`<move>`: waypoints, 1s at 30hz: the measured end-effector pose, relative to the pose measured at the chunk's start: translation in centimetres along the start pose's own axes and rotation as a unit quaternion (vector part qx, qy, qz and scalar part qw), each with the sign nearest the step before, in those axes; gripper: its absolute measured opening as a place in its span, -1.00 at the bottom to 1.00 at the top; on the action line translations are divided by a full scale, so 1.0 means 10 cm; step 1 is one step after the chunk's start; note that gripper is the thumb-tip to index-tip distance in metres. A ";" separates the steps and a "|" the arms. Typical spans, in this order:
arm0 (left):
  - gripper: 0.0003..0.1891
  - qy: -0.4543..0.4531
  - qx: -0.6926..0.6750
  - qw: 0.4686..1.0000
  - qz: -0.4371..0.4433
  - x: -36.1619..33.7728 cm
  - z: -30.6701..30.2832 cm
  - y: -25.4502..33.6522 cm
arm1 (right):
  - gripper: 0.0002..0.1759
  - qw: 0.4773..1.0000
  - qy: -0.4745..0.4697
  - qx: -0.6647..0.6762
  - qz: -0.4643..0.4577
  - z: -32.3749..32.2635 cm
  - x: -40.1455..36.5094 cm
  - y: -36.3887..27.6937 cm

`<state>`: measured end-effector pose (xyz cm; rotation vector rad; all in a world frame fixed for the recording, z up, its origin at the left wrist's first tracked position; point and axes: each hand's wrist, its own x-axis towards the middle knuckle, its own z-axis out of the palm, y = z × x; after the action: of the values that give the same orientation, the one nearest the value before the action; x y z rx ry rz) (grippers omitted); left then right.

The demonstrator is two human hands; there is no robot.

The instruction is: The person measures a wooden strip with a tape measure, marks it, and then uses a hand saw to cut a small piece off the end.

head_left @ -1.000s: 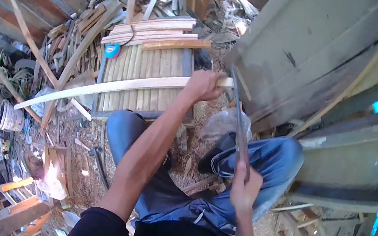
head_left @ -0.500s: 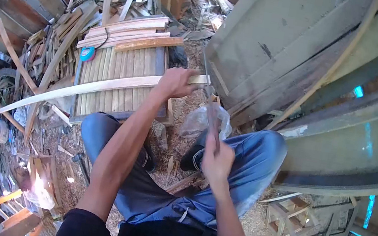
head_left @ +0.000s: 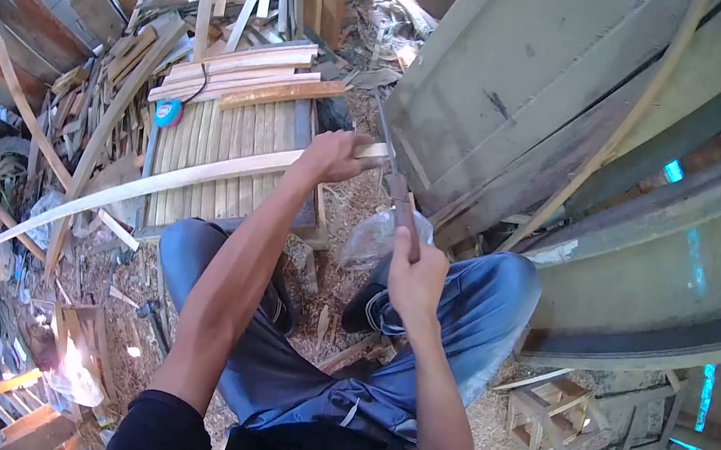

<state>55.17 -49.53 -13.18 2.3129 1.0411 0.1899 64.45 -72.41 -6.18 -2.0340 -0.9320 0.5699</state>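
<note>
A long, slightly curved wooden strip (head_left: 166, 176) slants across a slatted wooden panel, its near-right end raised. My left hand (head_left: 331, 156) is closed around the strip close to that end. My right hand (head_left: 418, 278) grips the brown wooden handle of what looks like a hand saw (head_left: 405, 213). Its thin blade points away from me and crosses at the strip's right end, touching or just beside it. The blade's teeth are too small to make out.
The slatted panel (head_left: 234, 121) carries several cut strips (head_left: 242, 74) and a blue tape measure (head_left: 167, 112). Scrap wood (head_left: 129, 59) is heaped at the left. Large grey boards (head_left: 519, 89) lean at the right. A clear plastic bag (head_left: 372, 239) lies between my feet and the panel.
My right hand has pushed the saw forward, away from me, along its blade. The left hand still holds the strip in nearly the same place.
</note>
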 end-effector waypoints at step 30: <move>-0.58 0.084 0.050 0.995 0.026 -0.11 0.11 0.09 | -0.52 0.997 -0.055 0.051 0.029 -0.29 -0.32 0.24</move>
<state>55.34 -51.29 -13.43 2.4500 1.0958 0.3662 65.37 -77.23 -6.30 -1.9585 -0.8923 0.7529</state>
